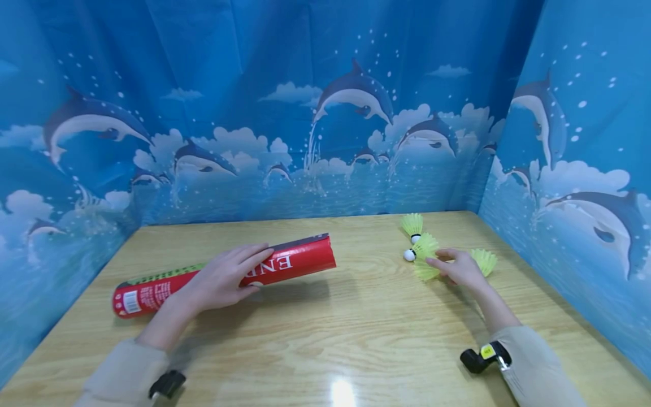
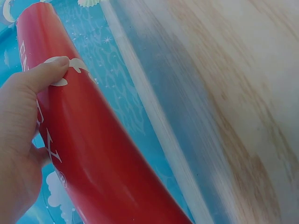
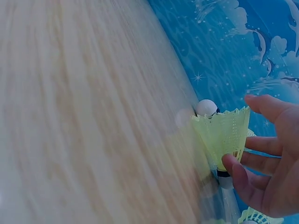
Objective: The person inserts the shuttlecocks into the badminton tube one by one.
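A long red shuttlecock tube (image 1: 295,262) lies slantwise on the left, its right end raised off the table. My left hand (image 1: 224,277) grips it around the middle; the thumb crosses its red wall in the left wrist view. On the right, my right hand (image 1: 461,270) holds a yellow-green shuttlecock (image 3: 222,133) by its skirt, with one fingertip in front and other fingers behind. Just beyond lie another shuttlecock (image 1: 425,247) with a white cork and a farther one (image 1: 412,224). Partly hidden behind the hand is one more shuttlecock (image 1: 484,260).
Under everything is a wood-grain table (image 1: 325,333). A blue curtain (image 1: 264,135) printed with dolphins stands along its back and sides. Each sleeve carries a small black wrist camera (image 1: 478,360).
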`<state>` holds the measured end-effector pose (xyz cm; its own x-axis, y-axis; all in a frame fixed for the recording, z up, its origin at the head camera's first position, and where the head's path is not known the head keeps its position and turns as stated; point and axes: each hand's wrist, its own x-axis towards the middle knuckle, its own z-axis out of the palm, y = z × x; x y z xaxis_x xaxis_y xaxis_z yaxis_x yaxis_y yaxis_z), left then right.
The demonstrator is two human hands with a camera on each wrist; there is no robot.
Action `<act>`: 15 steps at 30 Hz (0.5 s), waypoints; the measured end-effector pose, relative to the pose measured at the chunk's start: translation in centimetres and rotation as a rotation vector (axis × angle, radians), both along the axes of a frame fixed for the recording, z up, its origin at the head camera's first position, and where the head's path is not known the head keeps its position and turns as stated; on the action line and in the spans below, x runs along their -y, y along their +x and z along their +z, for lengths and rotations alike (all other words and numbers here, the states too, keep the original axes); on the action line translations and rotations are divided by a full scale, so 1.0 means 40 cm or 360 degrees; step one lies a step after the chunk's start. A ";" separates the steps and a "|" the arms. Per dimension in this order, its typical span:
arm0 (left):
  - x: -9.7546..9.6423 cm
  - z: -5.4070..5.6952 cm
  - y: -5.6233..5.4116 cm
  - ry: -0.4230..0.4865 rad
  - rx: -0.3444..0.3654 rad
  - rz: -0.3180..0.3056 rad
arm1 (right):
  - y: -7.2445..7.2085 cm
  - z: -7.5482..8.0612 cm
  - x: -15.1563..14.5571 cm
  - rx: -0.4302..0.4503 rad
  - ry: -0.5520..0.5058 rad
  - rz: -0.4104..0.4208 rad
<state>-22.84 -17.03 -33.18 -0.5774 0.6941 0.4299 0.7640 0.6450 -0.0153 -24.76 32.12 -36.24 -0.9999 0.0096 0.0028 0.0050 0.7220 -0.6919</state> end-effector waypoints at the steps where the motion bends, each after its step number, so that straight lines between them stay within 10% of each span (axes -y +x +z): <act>1: 0.000 0.000 0.000 0.0003 -0.0002 0.0000 | 0.002 0.001 0.000 0.0005 0.0002 0.0004; 15: 0.003 0.001 0.002 -0.0002 0.0033 0.0007 | 0.021 0.007 -0.008 0.0068 -0.0161 0.0163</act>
<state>-22.78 -17.15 -33.16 -0.5894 0.6919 0.4169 0.7613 0.6484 0.0002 -23.94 32.42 -35.95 -0.9949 -0.0946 -0.0358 -0.0341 0.6467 -0.7620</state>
